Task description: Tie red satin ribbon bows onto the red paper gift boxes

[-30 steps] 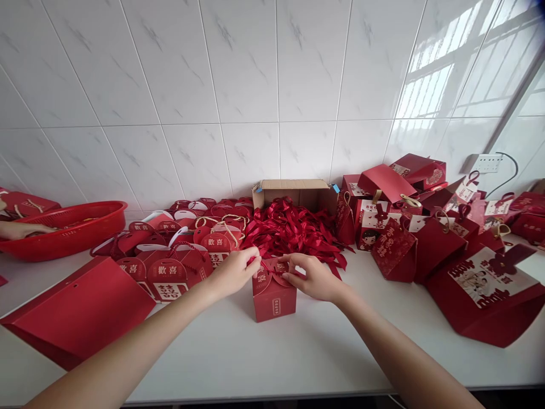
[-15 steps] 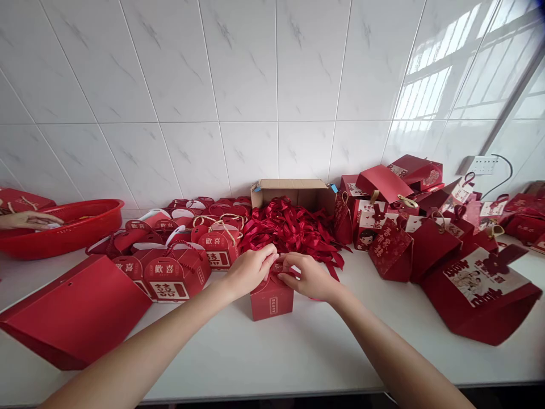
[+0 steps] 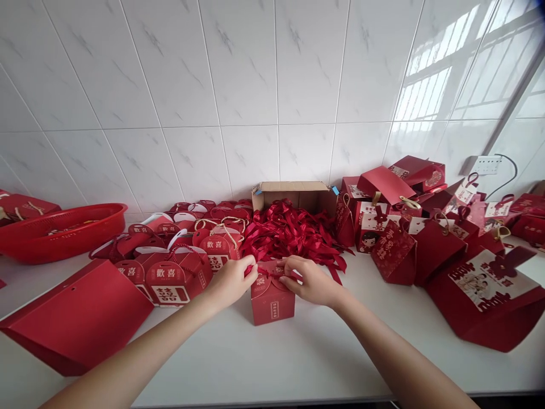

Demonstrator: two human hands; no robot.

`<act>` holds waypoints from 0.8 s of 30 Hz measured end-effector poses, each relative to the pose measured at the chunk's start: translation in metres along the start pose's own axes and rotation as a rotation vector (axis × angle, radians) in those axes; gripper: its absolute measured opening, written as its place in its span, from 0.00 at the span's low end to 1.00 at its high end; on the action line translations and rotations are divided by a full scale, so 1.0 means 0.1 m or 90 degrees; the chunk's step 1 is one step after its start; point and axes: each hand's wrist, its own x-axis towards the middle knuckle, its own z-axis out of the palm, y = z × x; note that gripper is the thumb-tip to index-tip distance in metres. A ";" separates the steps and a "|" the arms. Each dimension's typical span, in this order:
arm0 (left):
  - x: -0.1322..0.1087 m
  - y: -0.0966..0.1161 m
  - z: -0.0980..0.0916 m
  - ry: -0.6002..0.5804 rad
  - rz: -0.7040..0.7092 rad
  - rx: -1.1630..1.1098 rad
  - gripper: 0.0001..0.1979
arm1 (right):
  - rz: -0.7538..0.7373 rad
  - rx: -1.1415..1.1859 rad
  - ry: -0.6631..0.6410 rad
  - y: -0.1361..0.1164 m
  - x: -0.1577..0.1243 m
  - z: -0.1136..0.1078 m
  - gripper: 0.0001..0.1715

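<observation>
A small red gift box (image 3: 273, 304) with printed characters stands upright on the white table (image 3: 238, 358) in front of me. Across its top runs a red ribbon (image 3: 268, 272). My left hand (image 3: 233, 278) is closed on one part of the ribbon at the box's left side. At the right of the top, my right hand (image 3: 309, 279) pinches the ribbon with thumb and fingers. Just behind the box, a heap of loose red ribbons (image 3: 293, 227) spills from a cardboard box (image 3: 298, 186).
Several red handled boxes (image 3: 166, 278) crowd the left, beside a larger plain red box (image 3: 80, 312) and a red plastic basket (image 3: 63, 236). More red gift boxes (image 3: 445, 244) are piled on the right. A socket strip (image 3: 483, 165) is by the tiled wall.
My left hand has pulled away to the left, off the box's top, drawing the ribbon with it. Another person's hand has left the basket at far left.
</observation>
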 end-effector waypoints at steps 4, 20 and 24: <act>-0.04 -0.02 0.00 -0.002 -0.007 -0.002 0.12 | 0.001 -0.001 -0.003 0.01 0.01 0.01 0.09; -0.19 -0.27 -0.03 0.036 -0.017 -0.052 0.09 | 0.026 -0.002 0.053 0.01 -0.11 0.01 0.03; -0.36 -0.45 -0.06 0.165 0.045 -0.051 0.15 | 0.093 -0.014 0.163 -0.03 -0.34 -0.08 0.10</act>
